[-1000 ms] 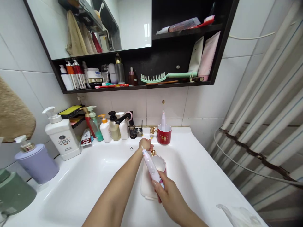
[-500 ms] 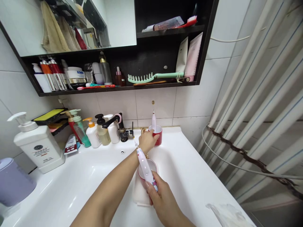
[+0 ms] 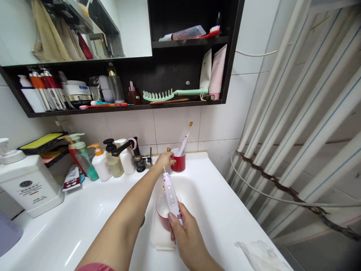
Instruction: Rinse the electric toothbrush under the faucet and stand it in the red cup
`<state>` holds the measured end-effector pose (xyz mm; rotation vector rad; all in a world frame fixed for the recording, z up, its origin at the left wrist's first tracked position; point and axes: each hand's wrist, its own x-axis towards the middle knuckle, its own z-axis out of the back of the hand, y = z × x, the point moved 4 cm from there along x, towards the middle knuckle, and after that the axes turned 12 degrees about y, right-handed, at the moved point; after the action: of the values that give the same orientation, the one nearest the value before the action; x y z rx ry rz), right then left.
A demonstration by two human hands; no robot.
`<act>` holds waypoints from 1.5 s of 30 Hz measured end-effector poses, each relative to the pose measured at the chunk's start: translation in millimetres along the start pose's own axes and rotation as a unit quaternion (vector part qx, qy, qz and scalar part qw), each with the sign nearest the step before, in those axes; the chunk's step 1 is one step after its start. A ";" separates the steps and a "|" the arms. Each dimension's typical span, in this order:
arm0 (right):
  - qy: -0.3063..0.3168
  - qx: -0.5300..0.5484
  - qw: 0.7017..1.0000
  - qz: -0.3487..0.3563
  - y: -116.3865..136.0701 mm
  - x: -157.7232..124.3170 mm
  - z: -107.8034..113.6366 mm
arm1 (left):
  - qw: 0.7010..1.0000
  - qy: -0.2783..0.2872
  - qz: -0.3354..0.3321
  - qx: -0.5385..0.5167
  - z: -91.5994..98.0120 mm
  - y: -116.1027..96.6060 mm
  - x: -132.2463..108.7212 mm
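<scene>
My right hand [image 3: 190,233] is closed around the handle of a pale pink electric toothbrush [image 3: 171,194], held upright above the basin. Its tip overlaps my left wrist in the picture, and I cannot make out bristles there. My left hand [image 3: 166,160] is at the left side of a red cup [image 3: 178,162] on the back ledge, fingers apart beside its gold handle. Another pale pink electric toothbrush [image 3: 183,145] leans right in that cup, yellowish bristles up. Partly behind my right hand, a second red cup [image 3: 163,214] with a white inside stands in the basin on a pale mat-like piece [image 3: 160,241].
A black faucet [image 3: 138,158] rises left of my left hand. Pump bottles [image 3: 101,165] line the back ledge, with a large white bottle [image 3: 29,184] further left. Overhead is a dark shelf [image 3: 141,105]. White pipes [image 3: 282,124] run along the right; crumpled plastic [image 3: 261,256] lies lower right.
My left hand has drawn slightly left from the front of the back cup. The toothbrush there has gone from upright to leaning right. My view has turned slightly right.
</scene>
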<state>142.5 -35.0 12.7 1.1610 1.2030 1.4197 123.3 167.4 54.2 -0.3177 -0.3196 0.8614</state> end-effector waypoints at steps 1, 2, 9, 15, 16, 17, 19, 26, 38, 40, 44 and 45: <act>-0.004 0.001 1.000 0.004 0.3 -0.4 0.5 | 1.000 -0.006 0.007 -0.001 0.6 -2.6 0.2; -0.011 0.004 1.000 0.008 1.2 -0.9 1.3 | 1.000 -0.015 0.016 -0.005 2.0 -5.6 0.8; -0.073 0.037 0.996 0.029 11.7 -2.8 7.1 | 0.993 -0.079 0.027 -0.084 14.1 -25.1 29.1; -0.102 0.043 0.993 0.041 6.9 1.3 7.8 | 0.978 -0.066 0.094 -0.176 5.1 -29.6 63.4; -0.103 0.039 0.993 0.041 5.9 1.5 8.2 | 0.977 -0.066 0.096 -0.177 4.3 -30.7 66.7; -0.103 0.035 0.993 0.040 5.1 1.4 8.6 | 0.977 -0.066 0.097 -0.176 4.1 -31.3 69.1; -0.095 0.027 0.994 0.041 5.0 0.6 9.2 | 0.977 -0.070 0.103 -0.173 6.0 -30.9 71.2; -0.064 0.017 0.997 0.047 7.2 -2.2 9.3 | 0.971 -0.093 0.181 -0.129 19.4 -19.2 60.3; -0.081 0.015 0.996 0.034 3.3 -1.1 12.9 | 0.962 -0.167 0.176 -0.126 15.1 15.3 -5.8; -0.091 0.014 0.995 0.030 3.8 -0.4 14.9 | 0.963 -0.156 0.202 -0.086 6.2 35.7 -37.7; -0.094 -0.015 0.995 0.015 1.1 2.4 16.8 | 0.947 -0.107 0.302 -0.042 -15.1 68.3 -76.9; -0.091 -0.026 0.995 0.014 -0.6 3.2 16.6 | 0.941 -0.097 0.322 -0.046 -18.9 72.6 -78.7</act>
<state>158.5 -29.6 13.8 1.2459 1.0213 1.3263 33.1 147.7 -3.2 -0.4344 -0.4494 1.5334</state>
